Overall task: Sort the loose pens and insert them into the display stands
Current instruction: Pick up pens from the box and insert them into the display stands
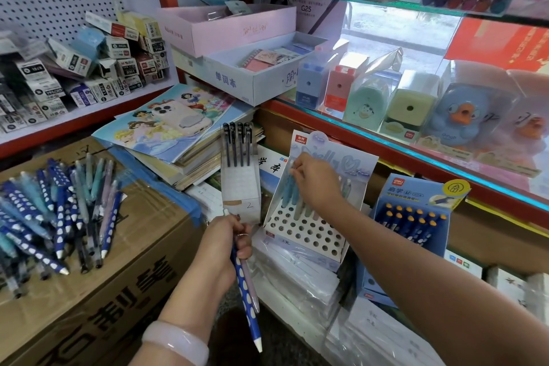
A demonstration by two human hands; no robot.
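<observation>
Fingers of the right hand [316, 180] pinch the top of a pale blue pen [287, 190] standing in the back row of the white holed stand [306, 235]; most holes in front of that grip are bare. Just right stands a blue stand [413, 217] of orange-capped pens. Left of the grip, the left hand [225, 242] curls around a dotted blue pen [246, 297] and a pink pen [249, 279], below a narrow box [241, 184] of black pens. Loose pens [56, 214] lie heaped on the carton [124, 270] far left.
</observation>
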